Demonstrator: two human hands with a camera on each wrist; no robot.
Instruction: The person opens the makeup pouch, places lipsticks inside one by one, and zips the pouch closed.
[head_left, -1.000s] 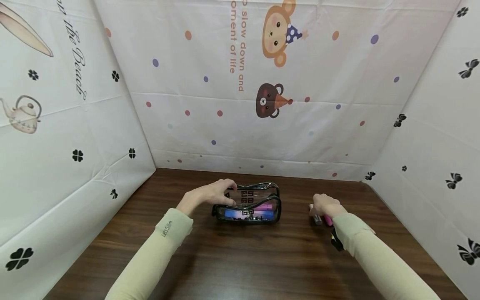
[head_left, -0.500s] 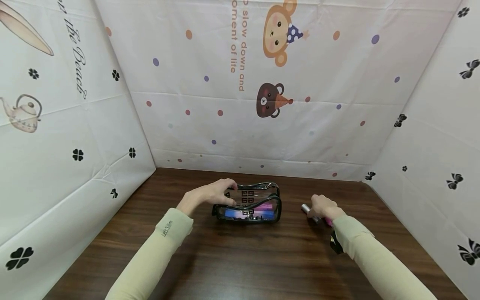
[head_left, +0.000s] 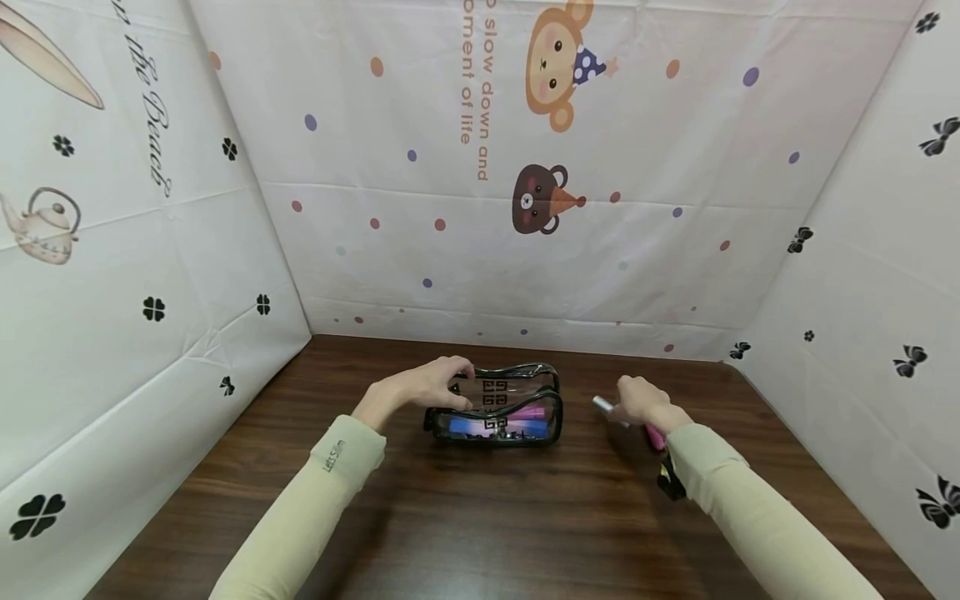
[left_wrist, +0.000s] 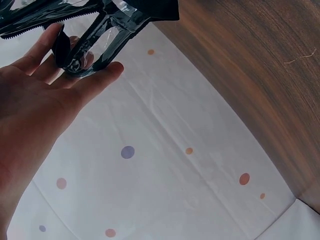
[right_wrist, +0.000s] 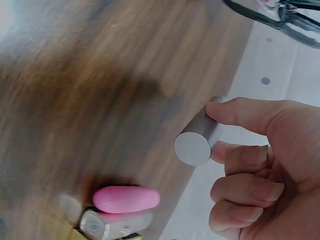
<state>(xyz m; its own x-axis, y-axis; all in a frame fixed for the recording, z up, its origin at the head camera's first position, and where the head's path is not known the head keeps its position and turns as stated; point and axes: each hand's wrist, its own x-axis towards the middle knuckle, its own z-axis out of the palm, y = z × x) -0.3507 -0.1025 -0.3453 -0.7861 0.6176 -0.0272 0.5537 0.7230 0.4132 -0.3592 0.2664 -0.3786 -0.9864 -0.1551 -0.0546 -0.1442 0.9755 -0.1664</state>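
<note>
A clear pouch with black edging [head_left: 557, 421] stands in the middle of the table, its top gaping. Blue [head_left: 467, 428] and pink items [head_left: 531, 414] show through its wall. My left hand [head_left: 416, 387] holds the pouch's left end, thumb at the near rim and fingers at the far one; in the left wrist view, fingertips touch the black trim [left_wrist: 102, 55]. My right hand [head_left: 643, 402] pinches a silver cylindrical tube [right_wrist: 192, 149] between thumb and fingers, above the table to the pouch's right. The other right fingers are curled.
Below the right hand lies a glossy pink rounded item [right_wrist: 125, 199] with a silver round-ended piece [right_wrist: 93, 225] against it. A black-and-yellow item [head_left: 670, 481] sits partly behind the right sleeve. Printed white cloth walls [head_left: 450, 250] bound the brown table [head_left: 465, 517].
My right hand has lifted the silver tube off the table and shifted slightly left toward the pouch, leaving the pink item more exposed. The left hand and pouch have stayed put.
</note>
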